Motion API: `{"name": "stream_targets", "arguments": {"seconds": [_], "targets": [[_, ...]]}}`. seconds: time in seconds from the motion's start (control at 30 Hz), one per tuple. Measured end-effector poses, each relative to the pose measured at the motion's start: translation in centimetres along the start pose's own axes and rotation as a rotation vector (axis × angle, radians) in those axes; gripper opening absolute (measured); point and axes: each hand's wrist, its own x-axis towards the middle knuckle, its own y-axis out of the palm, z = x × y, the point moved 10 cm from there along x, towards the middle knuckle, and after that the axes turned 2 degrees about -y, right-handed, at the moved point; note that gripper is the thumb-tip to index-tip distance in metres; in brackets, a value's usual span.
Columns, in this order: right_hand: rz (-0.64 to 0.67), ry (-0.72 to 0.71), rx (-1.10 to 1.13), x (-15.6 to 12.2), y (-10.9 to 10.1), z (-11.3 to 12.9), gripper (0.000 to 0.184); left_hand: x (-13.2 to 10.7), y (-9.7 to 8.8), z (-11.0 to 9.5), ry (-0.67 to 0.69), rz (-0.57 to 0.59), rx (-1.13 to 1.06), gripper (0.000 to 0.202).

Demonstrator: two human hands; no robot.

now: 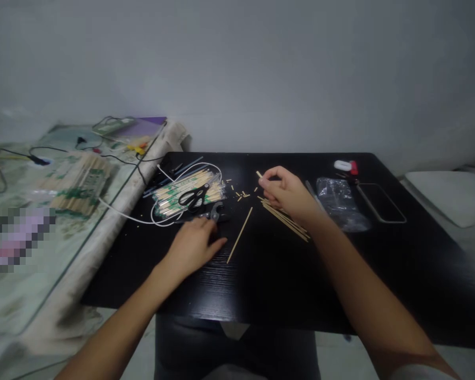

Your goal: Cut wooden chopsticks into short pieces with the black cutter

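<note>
My right hand (pixel 287 192) is raised over the table, thumb and fingertips pinching a short piece of wooden stick (pixel 258 174). Below it lies a bunch of thin wooden sticks (pixel 287 222), partly hidden by the hand. My left hand (pixel 193 244) rests on the table with its thumb stretched out. Its fingertips are at a pair of pliers (pixel 215 212), whose handles are partly covered. Between the hands lies a single wooden stick (pixel 239 235). Small cut stick pieces (pixel 243 195) are scattered beyond it.
Black-handled scissors (pixel 193 198) lie on wrapped chopsticks (pixel 178 192), with a white cable (pixel 132 219) around them. To the right are a clear plastic bag (pixel 336 198), a phone (pixel 382 203) and a white case (pixel 342 165). A cluttered glass-topped table (pixel 11 301) adjoins on the left.
</note>
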Motion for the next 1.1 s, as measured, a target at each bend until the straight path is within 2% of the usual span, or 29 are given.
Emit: {"name": "stream_targets", "arguments": {"seconds": [0.07,0.1,0.17,0.23,0.33,0.5,0.6,0.77,0.83,0.97,1.1], "targets": [[0.042,-0.027,-0.022,0.0,0.6,0.1,0.027,0.1,-0.8,3.2,-0.133,-0.047,0.118,0.064],[0.052,-0.048,-0.056,0.0,0.8,0.3,0.026,0.0,-0.7,4.5,-0.183,-0.030,0.159,0.079],[0.060,-0.090,-0.144,-0.1,1.1,0.7,0.025,-0.1,0.3,6.0,-0.201,0.039,0.163,0.097],[0.062,-0.121,-0.217,-0.3,1.3,1.2,0.024,-0.2,1.0,6.4,-0.179,0.083,0.137,0.103],[0.060,-0.137,-0.253,-0.5,1.5,1.6,0.025,0.0,1.2,6.1,-0.178,0.122,0.155,0.088],[0.071,-0.137,-0.224,-0.8,1.6,2.0,0.021,0.4,1.1,5.1,-0.253,0.196,0.264,0.055],[0.060,-0.130,-0.198,-0.8,1.4,2.0,0.020,0.8,1.0,4.8,-0.272,0.179,0.272,0.046],[0.019,-0.127,-0.170,-0.8,1.0,2.2,0.020,1.6,0.3,5.8,-0.308,0.143,0.175,0.035],[0.013,-0.120,-0.149,-0.8,1.0,2.1,0.021,2.4,-0.7,5.5,-0.271,0.069,0.088,0.034],[-0.007,-0.120,-0.104,-0.5,0.6,1.5,0.024,4.3,-3.9,3.2,-0.121,-0.237,-0.194,0.035],[-0.022,-0.134,-0.116,0.0,0.3,0.7,0.027,5.6,-4.9,0.6,0.003,-0.417,-0.477,0.030]]}}
